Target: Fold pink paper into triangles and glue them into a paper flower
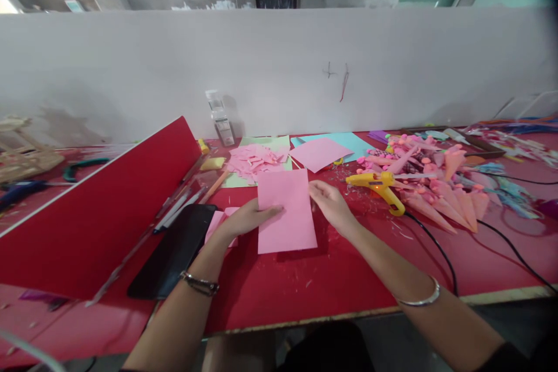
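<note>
A pink rectangular sheet of paper [288, 226] is held up over the red table. My left hand [248, 218] grips its left edge, thumb on top and the other fingers hidden behind. My right hand [329, 200] is at the upper right edge, its thumb and fingers pinched together on the paper. Behind the sheet, a heap of small pink paper pieces [253, 161] lies on light green paper [279, 142]. More pink paper [217, 225] lies partly under my left wrist.
A yellow glue gun [379, 186] with a black cable lies right, beside piled pink cones [449, 186]. A black phone-like slab [174, 253], pens and a slanted red board [104, 209] are left. A bottle [221, 119] stands by the white partition [279, 70].
</note>
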A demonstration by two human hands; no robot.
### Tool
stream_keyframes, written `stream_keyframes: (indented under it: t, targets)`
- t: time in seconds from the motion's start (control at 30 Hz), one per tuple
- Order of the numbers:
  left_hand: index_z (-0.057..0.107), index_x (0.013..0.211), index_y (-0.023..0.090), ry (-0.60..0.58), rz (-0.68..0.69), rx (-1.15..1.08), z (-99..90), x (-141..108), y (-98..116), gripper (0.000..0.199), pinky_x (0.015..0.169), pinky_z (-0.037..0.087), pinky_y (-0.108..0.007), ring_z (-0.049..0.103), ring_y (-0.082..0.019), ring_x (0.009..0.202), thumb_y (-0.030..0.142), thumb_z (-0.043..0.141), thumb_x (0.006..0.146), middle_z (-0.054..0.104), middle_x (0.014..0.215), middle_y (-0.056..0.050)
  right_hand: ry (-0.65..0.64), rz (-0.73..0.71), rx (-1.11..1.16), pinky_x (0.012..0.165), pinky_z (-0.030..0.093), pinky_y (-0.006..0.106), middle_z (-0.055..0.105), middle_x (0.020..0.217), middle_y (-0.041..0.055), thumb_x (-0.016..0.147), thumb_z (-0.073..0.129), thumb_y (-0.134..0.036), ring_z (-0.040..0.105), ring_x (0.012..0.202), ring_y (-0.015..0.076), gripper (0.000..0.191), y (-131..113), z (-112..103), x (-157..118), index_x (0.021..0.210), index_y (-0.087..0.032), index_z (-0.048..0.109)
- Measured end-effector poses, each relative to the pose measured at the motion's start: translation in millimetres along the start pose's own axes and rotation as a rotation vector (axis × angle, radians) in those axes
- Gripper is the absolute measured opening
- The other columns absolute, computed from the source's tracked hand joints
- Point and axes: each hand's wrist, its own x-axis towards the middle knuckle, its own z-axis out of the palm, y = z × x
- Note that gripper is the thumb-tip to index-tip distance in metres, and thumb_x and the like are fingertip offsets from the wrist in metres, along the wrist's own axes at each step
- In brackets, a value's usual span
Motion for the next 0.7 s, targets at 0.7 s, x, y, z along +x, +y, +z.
stream_keyframes:
  t: [0.7]
  targets:
    - [0.05,0.053,0.014,0.09,0.442,0.397,22.5,17,-12,0.034,0.05,0.027,-0.02,0.038,-0.008,0.051,0.036,0.045,0.078,0.041,0.05,0.004,-0.221,-0.19,-0.764,0.047,0.018,0.022,0.038,0.048,-0.0046,0.068,0.044,-0.02,0.03,0.046,0.0071,0.013,-5,6,-15,0.055,-0.018,0.046]
